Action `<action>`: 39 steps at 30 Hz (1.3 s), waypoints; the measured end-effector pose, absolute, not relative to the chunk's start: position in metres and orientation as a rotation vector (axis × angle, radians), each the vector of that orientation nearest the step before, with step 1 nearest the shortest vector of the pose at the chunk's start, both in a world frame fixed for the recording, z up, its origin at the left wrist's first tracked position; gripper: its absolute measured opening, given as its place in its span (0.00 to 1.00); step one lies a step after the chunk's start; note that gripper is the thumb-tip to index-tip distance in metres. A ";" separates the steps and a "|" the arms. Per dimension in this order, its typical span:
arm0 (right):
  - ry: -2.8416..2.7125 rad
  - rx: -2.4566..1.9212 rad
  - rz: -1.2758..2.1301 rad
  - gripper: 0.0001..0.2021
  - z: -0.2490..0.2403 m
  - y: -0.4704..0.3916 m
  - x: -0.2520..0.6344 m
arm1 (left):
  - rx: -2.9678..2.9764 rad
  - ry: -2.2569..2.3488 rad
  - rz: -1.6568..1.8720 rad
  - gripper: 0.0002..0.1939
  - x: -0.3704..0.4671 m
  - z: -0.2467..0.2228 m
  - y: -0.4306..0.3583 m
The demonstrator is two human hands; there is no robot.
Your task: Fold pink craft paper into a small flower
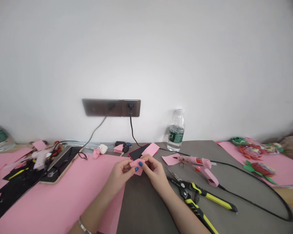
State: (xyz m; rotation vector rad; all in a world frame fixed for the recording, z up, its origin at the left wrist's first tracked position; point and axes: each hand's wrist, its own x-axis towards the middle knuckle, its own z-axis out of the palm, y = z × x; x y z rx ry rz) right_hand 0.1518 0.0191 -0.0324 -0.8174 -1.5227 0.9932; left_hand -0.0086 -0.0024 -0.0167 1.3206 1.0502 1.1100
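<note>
A small folded piece of pink paper (138, 171) is held between both hands near the middle of the view. My left hand (120, 174) pinches its left side, thumb on top. On the right side, my right hand (153, 169) grips the same paper with thumb and fingers. Just behind the hands, a flat pink paper piece (150, 149) lies across a dark phone with a pink edge (138, 152). Another pink piece (170, 159) rests to the right, beside a pink glue gun (205, 167).
Yellow-and-black pliers (195, 198) lie right of my right forearm. A water bottle (176, 131) stands by the wall. Large pink paper (70, 195) spreads at left, with a phone (62, 164) and another glue gun (40, 159). Candy flowers (261, 169) lie far right.
</note>
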 end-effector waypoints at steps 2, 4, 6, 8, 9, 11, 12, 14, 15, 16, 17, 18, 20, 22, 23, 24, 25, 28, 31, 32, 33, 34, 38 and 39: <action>-1.501 -0.825 0.807 0.06 -0.030 0.017 0.154 | 1.292 1.079 1.177 0.13 -0.007 -0.017 -0.002; -1.517 -0.863 0.555 0.05 -0.027 0.015 0.156 | 1.145 1.116 1.240 0.18 -0.005 -0.018 -0.002; -1.616 -0.869 0.348 0.07 -0.025 0.012 0.157 | 0.933 1.084 1.210 0.22 -0.004 -0.019 -0.003; -1.726 -0.868 0.225 0.08 -0.025 0.010 0.156 | 0.802 0.996 1.150 0.23 -0.002 -0.018 -0.004; -1.777 -0.866 0.195 0.08 -0.025 0.010 0.155 | 0.781 0.956 1.142 0.22 -0.002 -0.017 -0.004; -1.865 -0.859 0.188 0.08 -0.026 0.009 0.153 | 0.788 0.922 1.173 0.18 -0.002 -0.014 -0.005; -1.897 -0.854 0.205 0.08 -0.027 0.010 0.152 | 0.797 0.923 1.198 0.17 -0.002 -0.013 -0.006; -1.936 -0.837 0.264 0.09 -0.027 0.011 0.152 | 0.806 0.940 1.235 0.16 -0.004 -0.011 -0.005; -1.938 -0.824 0.300 0.11 -0.028 0.012 0.152 | 0.808 0.951 1.249 0.16 -0.005 -0.011 -0.005; -1.923 -0.813 0.338 0.12 -0.028 0.013 0.153 | 0.810 0.963 1.262 0.17 -0.006 -0.011 -0.004; -1.891 -0.810 0.379 0.12 -0.029 0.014 0.154 | 0.816 0.978 1.272 0.18 -0.007 -0.012 -0.003; -1.848 -0.817 0.418 0.11 -0.029 0.015 0.155 | 0.829 0.994 1.275 0.19 -0.008 -0.013 -0.002; -1.765 -0.848 0.480 0.07 -0.030 0.017 0.157 | 0.870 1.022 1.270 0.20 -0.009 -0.016 0.000; -1.742 -0.877 0.508 0.07 -0.031 0.019 0.158 | 0.907 1.026 1.271 0.20 -0.010 -0.018 0.001; -1.757 -0.885 0.502 0.07 -0.032 0.019 0.158 | 0.917 1.021 1.278 0.20 -0.010 -0.019 0.001; -1.780 -0.893 0.484 0.08 -0.032 0.019 0.158 | 0.921 1.016 1.287 0.19 -0.010 -0.019 0.001; -1.804 -0.902 0.460 0.09 -0.032 0.019 0.158 | 0.923 1.011 1.294 0.18 -0.010 -0.019 0.001; -1.850 -0.933 0.387 0.10 -0.033 0.018 0.156 | 0.939 1.011 1.289 0.17 -0.010 -0.019 0.000; -1.868 -0.953 0.354 0.10 -0.033 0.017 0.155 | 0.949 1.030 1.271 0.17 -0.010 -0.020 -0.001; -1.872 -0.958 0.346 0.10 -0.033 0.017 0.155 | 0.951 1.037 1.271 0.17 -0.010 -0.020 -0.002; -1.875 -0.963 0.340 0.09 -0.033 0.017 0.156 | 0.959 1.045 1.273 0.17 -0.011 -0.020 -0.001; -1.877 -0.969 0.335 0.09 -0.033 0.017 0.156 | 0.976 1.056 1.274 0.17 -0.011 -0.019 -0.001; -1.875 -1.004 0.322 0.04 -0.033 0.017 0.156 | 1.114 1.141 1.267 0.15 -0.011 -0.013 -0.002; -1.872 -1.002 0.314 0.03 -0.032 0.017 0.156 | 1.145 1.160 1.266 0.14 -0.011 -0.012 -0.002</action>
